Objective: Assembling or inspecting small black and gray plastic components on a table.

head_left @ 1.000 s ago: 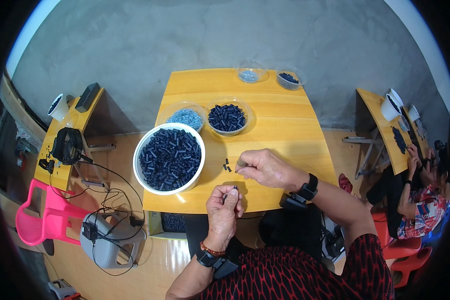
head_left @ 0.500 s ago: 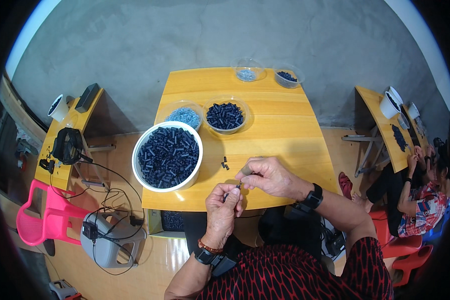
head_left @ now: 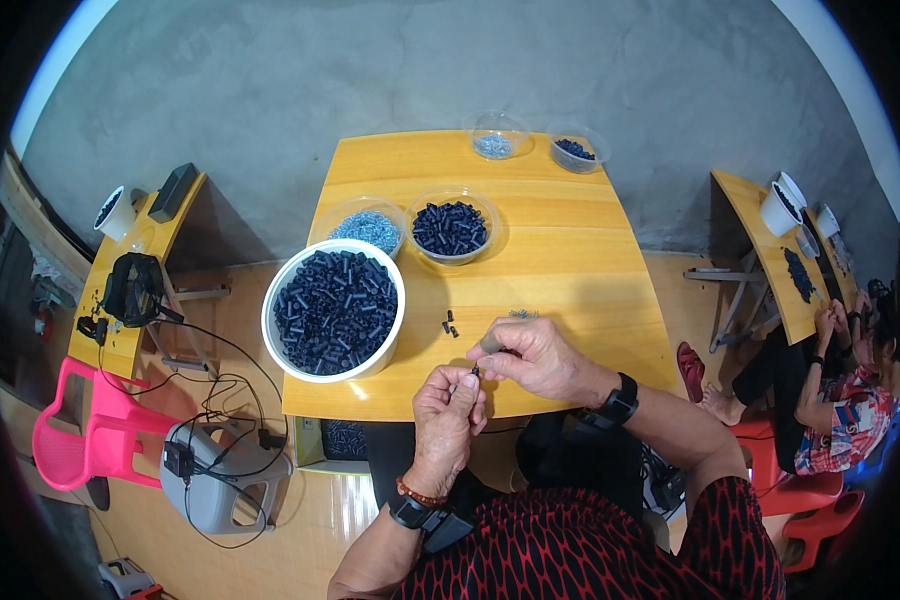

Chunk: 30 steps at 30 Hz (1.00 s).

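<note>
My left hand (head_left: pixel 447 408) is closed near the table's front edge. Between its thumb and fingers sits a small black cylindrical piece (head_left: pixel 475 371), mostly covered. Pinched just above that piece is my right hand (head_left: pixel 537 360), with a drab cover on one finger; what its fingertips hold is too small to make out. Beyond the hands lie a few loose black pieces (head_left: pixel 450 324) and a small heap of shiny bits (head_left: pixel 523 314). To the left stands a white bucket (head_left: pixel 397 330) full of black cylindrical pieces.
Behind the bucket are a clear bowl of shiny bits (head_left: pixel 368 230) and a clear bowl of black pieces (head_left: pixel 450 230). Two more clear tubs stand at the far edge. Cables tangle over a grey stool (head_left: pixel 205 480) at left. Another person (head_left: pixel 845 400) sits at a table on the right.
My right hand has shifted slightly left and down, and the shiny bits behind it now show. The left hand stays almost in place, still gripping the small piece.
</note>
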### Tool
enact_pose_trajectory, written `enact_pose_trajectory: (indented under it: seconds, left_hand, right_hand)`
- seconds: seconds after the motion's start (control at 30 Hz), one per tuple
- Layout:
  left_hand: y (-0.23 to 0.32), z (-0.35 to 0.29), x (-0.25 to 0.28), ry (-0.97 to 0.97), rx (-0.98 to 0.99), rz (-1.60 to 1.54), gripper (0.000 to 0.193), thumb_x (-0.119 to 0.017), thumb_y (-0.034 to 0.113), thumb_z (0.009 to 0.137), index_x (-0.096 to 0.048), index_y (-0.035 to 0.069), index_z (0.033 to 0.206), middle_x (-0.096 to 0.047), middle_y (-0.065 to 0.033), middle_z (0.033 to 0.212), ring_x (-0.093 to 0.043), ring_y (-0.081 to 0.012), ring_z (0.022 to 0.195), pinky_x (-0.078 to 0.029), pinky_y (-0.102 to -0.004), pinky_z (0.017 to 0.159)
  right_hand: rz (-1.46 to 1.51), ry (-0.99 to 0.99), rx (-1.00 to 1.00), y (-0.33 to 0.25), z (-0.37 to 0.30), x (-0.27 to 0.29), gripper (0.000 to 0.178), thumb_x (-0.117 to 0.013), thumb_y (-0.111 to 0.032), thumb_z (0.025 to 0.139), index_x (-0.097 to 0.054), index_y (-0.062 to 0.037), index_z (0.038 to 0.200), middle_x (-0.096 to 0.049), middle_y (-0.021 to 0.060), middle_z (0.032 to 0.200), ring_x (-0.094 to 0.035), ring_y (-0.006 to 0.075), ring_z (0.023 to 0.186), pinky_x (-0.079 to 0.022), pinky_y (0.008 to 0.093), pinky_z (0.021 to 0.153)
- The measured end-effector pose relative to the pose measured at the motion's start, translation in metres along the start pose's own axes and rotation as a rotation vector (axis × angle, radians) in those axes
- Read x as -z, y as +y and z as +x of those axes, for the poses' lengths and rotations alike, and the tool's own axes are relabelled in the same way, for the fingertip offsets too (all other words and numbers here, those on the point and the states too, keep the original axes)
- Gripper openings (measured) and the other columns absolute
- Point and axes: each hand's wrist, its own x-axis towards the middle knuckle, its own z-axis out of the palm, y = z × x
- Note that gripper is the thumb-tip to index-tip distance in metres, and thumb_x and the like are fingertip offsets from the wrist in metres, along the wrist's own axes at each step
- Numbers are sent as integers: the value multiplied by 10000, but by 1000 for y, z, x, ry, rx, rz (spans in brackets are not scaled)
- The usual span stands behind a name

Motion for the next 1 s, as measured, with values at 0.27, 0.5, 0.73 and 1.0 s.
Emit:
enact_pose_trajectory:
  seconds: [0.27,0.5,0.73,1.0]
  left_hand:
    - [-2,-1,-1,31,-18,-39,141,-603,182,997,-530,78,937,-578,-9,767,-376,-52,511,-303,-200,428]
    - [-3,-1,-1,73,-1,-81,91,-588,141,1001,-548,65,971,-522,18,703,-369,-35,497,-302,-200,434]
    - [7,-1,0,63,43,-122,99,-644,159,965,-618,80,912,-512,49,680,-329,-24,481,-260,-196,428]
    - [10,-5,1,54,73,-83,93,-662,125,937,-626,84,861,-556,52,691,-344,-18,476,-267,-189,429]
  right_hand:
    - [-14,-28,-28,-2,6,-6,60,-635,1,886,-637,55,860,-702,124,901,-665,132,759,-550,269,673]
    - [-31,-81,87,-1,2,-4,133,-655,-48,893,-707,9,1002,-644,87,819,-628,162,663,-508,284,603]
    - [-298,-158,120,-24,-4,4,277,-698,-104,867,-625,19,1105,-635,123,843,-649,234,695,-518,337,619]
    - [-408,-88,290,-10,-10,-7,196,-694,-118,855,-609,2,984,-614,181,857,-627,386,797,-511,441,688]
